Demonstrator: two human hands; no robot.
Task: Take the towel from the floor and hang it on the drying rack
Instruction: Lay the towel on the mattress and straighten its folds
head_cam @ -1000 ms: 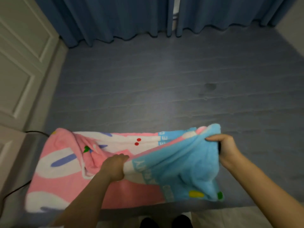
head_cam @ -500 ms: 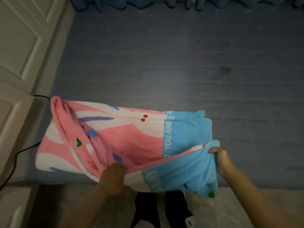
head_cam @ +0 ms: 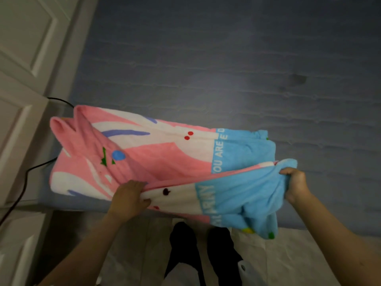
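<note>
A large pink, white and light-blue towel with printed letters lies partly spread over the edge of a blue-grey carpet. My left hand pinches its near edge at a white part. My right hand grips the blue corner, lifted and bunched. The stretch between my hands is raised off the floor, and the blue end droops below my right hand. The pink end at the left stands up in folds. No drying rack is in view.
White panelled doors run along the left side. A black cable trails on the floor beside them, near the towel's left end. My feet in dark socks stand on pale flooring just below the towel.
The towel has been drawn toward me and lifted further. Both hands keep their hold, and the pink left end has risen into folds. The view has tipped further down, so the curtains are gone.
</note>
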